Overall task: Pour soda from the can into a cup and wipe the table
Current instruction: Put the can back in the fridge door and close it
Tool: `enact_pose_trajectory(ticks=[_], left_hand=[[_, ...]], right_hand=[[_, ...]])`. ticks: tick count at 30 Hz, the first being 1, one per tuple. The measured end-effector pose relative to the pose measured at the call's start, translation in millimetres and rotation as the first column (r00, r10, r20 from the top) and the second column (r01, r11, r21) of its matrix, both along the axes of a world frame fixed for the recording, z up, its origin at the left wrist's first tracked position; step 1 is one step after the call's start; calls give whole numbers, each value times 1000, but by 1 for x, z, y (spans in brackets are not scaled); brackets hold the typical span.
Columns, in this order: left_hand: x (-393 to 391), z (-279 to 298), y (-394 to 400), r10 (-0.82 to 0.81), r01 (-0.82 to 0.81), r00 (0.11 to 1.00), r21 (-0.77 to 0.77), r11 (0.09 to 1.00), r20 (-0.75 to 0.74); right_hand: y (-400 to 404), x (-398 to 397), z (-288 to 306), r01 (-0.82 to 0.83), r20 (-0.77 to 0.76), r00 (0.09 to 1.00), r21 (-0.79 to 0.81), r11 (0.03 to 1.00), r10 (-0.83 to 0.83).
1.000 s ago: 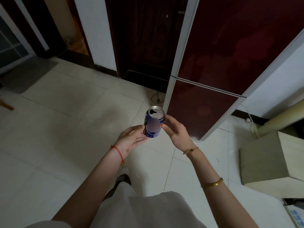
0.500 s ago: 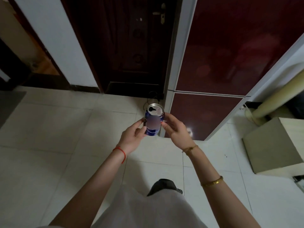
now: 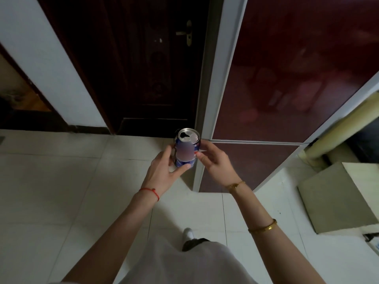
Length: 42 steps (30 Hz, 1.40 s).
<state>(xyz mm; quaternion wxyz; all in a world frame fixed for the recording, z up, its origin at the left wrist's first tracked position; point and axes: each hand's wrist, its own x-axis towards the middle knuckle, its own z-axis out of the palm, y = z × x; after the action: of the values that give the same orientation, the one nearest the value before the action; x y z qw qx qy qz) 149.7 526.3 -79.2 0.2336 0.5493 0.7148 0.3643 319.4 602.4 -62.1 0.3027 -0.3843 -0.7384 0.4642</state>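
Observation:
A blue soda can with an opened silver top is held upright in front of me, above the floor. My left hand grips it from the left and below, thumb under its base and fingers round the far side. My right hand holds its right side with fingertips against the can. No cup, cloth or table shows in view.
Straight ahead stands a dark wooden door with a brass handle. A dark red glossy cabinet with white frame edges fills the right. A beige box sits on the pale tiled floor at right.
The view has swung and moved toward the door and cabinet, which look nearer. Both hands keep the can upright between them; my left thumb has shifted under its base.

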Motion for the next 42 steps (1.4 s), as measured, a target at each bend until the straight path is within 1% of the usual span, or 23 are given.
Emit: enact_pose_trajectory(ticks=[2,5,9,12,13,14,16,17,19,21,25,27,30,33,35,40,42], left_hand=[[-5,-1,18,12,-12,1000,48,999,4],[-9,2,39,16,-24,998,130,991,60],[-14,8,63,63,-80,993,185,980,97],[-21,10,78,89,-117,987,228,966,130],[-24,11,83,94,-127,985,233,964,146],[-27,11,87,96,-132,983,232,964,159],[-34,11,94,92,-130,981,228,965,171],[-38,12,97,84,-126,980,231,965,183],[-46,12,103,61,-115,974,244,963,216],[-53,13,108,45,-103,972,247,964,229],[-67,18,117,-5,-51,976,249,967,219],[-72,22,121,-31,-18,981,247,969,192],[-79,27,124,-67,24,983,245,969,169],[-84,30,126,-97,52,980,248,967,172],[-87,31,127,-114,68,977,244,967,180],[-91,31,124,-162,122,969,211,970,186],[-93,30,123,-182,145,967,201,969,180]], right_hand=[[20,-5,4,-15,3,1000,26,1000,15],[48,-12,11,-61,15,998,61,996,60],[81,-20,21,-117,62,992,136,984,110],[104,-25,32,-94,130,989,220,971,66],[114,-26,36,-85,163,986,299,951,37],[124,-27,39,-87,205,979,408,909,2],[145,-30,46,-109,288,953,620,777,-96],[154,-33,49,-111,320,932,696,709,-169],[168,-40,59,-108,354,883,794,599,-309],[176,-49,69,-138,377,836,848,512,-400],[191,-61,80,-294,483,706,866,405,-518],[198,-64,80,-331,489,659,871,363,-572],[203,-67,79,-359,472,615,881,309,-632],[204,-71,81,-442,545,450,824,354,-707],[203,-77,83,-468,575,374,794,387,-727],[199,-89,85,-479,554,292,790,382,-780],[199,-92,84,-462,530,307,809,363,-791]])
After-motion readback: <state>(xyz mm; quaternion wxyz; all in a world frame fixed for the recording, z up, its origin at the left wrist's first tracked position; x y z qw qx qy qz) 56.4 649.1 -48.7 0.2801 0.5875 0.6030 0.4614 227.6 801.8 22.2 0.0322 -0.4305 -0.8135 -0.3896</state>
